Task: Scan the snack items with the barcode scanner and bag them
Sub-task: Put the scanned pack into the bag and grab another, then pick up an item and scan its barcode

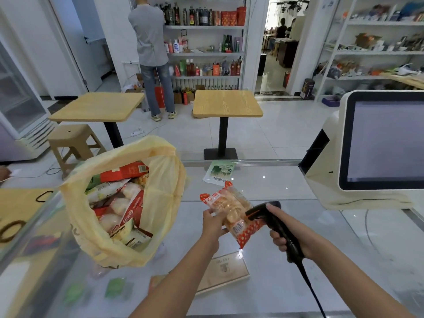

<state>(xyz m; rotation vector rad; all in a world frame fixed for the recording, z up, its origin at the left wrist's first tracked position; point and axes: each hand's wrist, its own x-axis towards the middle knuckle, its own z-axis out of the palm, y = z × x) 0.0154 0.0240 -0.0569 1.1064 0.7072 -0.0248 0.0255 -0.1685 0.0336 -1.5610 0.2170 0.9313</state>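
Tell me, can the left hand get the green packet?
Probably, once it's free: the left hand grips the snack now. The green packet lies on the counter just past it, with nothing lying on it.

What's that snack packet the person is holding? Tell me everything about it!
The snack packet is a clear plastic wrapper with round golden biscuits inside, red ends and a white barcode label. The left hand holds it tilted above the counter. The black barcode scanner, gripped by the right hand, points at it from close by.
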